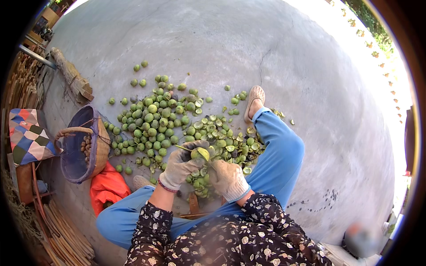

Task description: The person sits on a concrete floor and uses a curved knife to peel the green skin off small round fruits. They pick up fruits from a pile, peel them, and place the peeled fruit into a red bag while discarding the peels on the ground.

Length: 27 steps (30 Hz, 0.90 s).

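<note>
My left hand, in a soiled knit glove, grips a green-husked walnut with a stem jutting out to the left. Close beside it on the right is my right hand, also gloved, with its fingers curled at the nut's lower right. Whatever it holds is blurred and hidden by the fingers. Beyond my hands, a large heap of whole green walnuts lies on the concrete floor. Cut, hollow green husks are scattered to its right, up to my right leg.
A handled basket with a purple lining holds several brown walnuts on the left. Near it are a red cloth, a patchwork cushion, a rough log and bundled wooden sticks. My feet flank the heap.
</note>
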Each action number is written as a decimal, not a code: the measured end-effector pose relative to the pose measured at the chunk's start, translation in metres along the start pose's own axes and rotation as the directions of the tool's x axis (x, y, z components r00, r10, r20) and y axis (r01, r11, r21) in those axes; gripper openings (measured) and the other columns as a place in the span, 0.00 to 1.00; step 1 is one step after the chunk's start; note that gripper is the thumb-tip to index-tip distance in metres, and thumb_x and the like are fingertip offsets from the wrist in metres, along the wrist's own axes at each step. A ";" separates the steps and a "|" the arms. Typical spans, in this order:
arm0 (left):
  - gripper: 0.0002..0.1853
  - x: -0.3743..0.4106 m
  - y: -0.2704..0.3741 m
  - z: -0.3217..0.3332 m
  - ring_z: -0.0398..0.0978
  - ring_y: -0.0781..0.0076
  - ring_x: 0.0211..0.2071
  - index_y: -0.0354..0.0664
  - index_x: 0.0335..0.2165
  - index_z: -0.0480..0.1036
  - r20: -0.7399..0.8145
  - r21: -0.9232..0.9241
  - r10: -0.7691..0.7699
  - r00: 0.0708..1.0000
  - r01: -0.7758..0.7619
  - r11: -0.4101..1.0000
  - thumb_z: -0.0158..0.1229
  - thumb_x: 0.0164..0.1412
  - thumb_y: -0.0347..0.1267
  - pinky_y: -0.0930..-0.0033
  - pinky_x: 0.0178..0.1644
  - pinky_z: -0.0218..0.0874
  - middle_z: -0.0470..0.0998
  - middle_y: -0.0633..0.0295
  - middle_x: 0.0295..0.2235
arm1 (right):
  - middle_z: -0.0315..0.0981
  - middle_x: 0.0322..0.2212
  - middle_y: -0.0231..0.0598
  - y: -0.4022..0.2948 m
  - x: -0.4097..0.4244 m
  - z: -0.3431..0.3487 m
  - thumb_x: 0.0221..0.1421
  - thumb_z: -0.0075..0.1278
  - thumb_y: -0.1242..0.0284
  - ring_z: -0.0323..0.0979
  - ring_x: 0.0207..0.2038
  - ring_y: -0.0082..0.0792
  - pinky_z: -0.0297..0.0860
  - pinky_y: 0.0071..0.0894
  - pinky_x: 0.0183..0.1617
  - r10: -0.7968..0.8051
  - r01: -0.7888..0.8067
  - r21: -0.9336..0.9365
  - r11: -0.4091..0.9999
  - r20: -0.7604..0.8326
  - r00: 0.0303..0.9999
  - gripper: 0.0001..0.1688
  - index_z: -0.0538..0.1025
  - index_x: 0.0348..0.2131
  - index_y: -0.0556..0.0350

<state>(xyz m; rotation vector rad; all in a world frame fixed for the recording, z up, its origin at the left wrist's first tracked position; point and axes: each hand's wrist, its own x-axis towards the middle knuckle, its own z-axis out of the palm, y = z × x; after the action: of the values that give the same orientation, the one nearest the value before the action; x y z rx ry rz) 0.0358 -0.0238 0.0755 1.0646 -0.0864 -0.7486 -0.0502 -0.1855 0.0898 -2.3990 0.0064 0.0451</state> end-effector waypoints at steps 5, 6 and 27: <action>0.26 -0.008 0.018 -0.011 0.74 0.73 0.44 0.34 0.49 0.68 0.076 0.017 -0.188 0.979 0.187 0.982 0.66 0.53 0.30 0.71 0.49 0.67 0.75 0.62 0.43 | 0.73 0.24 0.46 0.003 -0.002 -0.006 0.54 0.49 0.66 0.73 0.26 0.49 0.68 0.45 0.29 0.025 -0.028 0.043 0.999 0.065 0.998 0.11 0.70 0.29 0.57; 0.27 -0.010 0.018 -0.012 0.75 0.71 0.42 0.34 0.49 0.68 0.055 -0.010 -0.217 0.975 0.217 0.976 0.66 0.52 0.32 0.71 0.45 0.68 0.75 0.60 0.42 | 0.72 0.23 0.44 0.003 -0.004 -0.004 0.55 0.48 0.66 0.73 0.24 0.46 0.68 0.43 0.28 0.073 -0.078 0.103 0.992 0.056 0.996 0.11 0.70 0.29 0.57; 0.20 -0.013 0.000 -0.018 0.68 0.84 0.30 0.37 0.42 0.71 0.049 0.277 -0.471 0.881 0.442 0.853 0.65 0.50 0.28 0.81 0.32 0.60 0.74 0.69 0.33 | 0.75 0.30 0.54 -0.010 0.006 -0.019 0.44 0.59 0.60 0.74 0.37 0.53 0.69 0.44 0.40 0.280 -0.364 0.170 0.916 0.377 0.883 0.29 0.71 0.42 0.60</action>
<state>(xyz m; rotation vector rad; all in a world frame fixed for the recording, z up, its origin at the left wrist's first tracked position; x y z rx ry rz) 0.0335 -0.0025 0.0704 1.3111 -0.0275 -1.2601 -0.0439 -0.1906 0.1101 -2.0968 0.2383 0.5927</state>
